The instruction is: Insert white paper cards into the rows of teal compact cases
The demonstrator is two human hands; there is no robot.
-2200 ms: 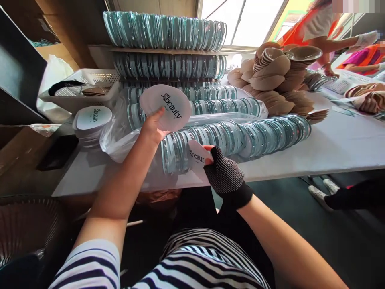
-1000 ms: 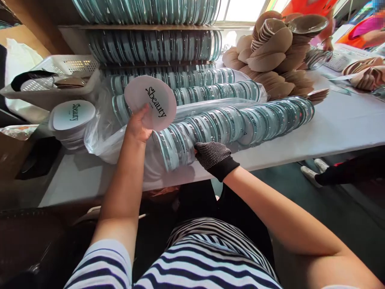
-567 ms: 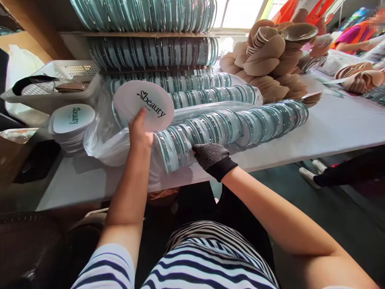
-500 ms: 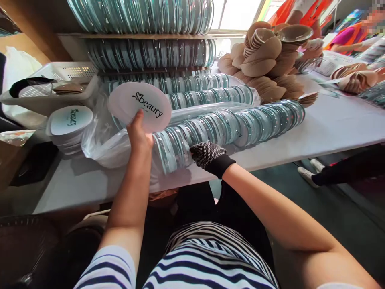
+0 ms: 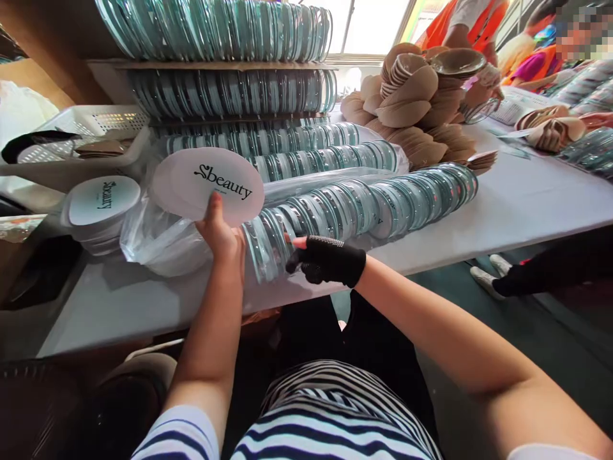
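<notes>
My left hand (image 5: 220, 227) is bare and grips a few overlapping white round cards (image 5: 182, 188), its thumb on the top one. "Sbeauty" is printed on that card in black letters. They are held over the near left end of a row of clear round plastic cases (image 5: 330, 207) standing on edge. My right hand (image 5: 330, 260) wears a black glove with the thumb tip bare. Its fingers are curled against the front of that row, thumb uppermost; what lies between them is hidden. Left of the cards stands a pile of similar printed cards (image 5: 103, 201).
Stacked rows of clear cases (image 5: 230, 92) rise at the back, with plastic film (image 5: 158, 243) around the nearer ones. A white basket (image 5: 115, 124) stands at left. Brown molded cups (image 5: 412, 89) are heaped at back right. Beyond them, people in orange vests work at the table.
My right hand has turned thumb-up and shifted slightly left and down along the row. The cards in my left hand sit a little lower and further left in view.
</notes>
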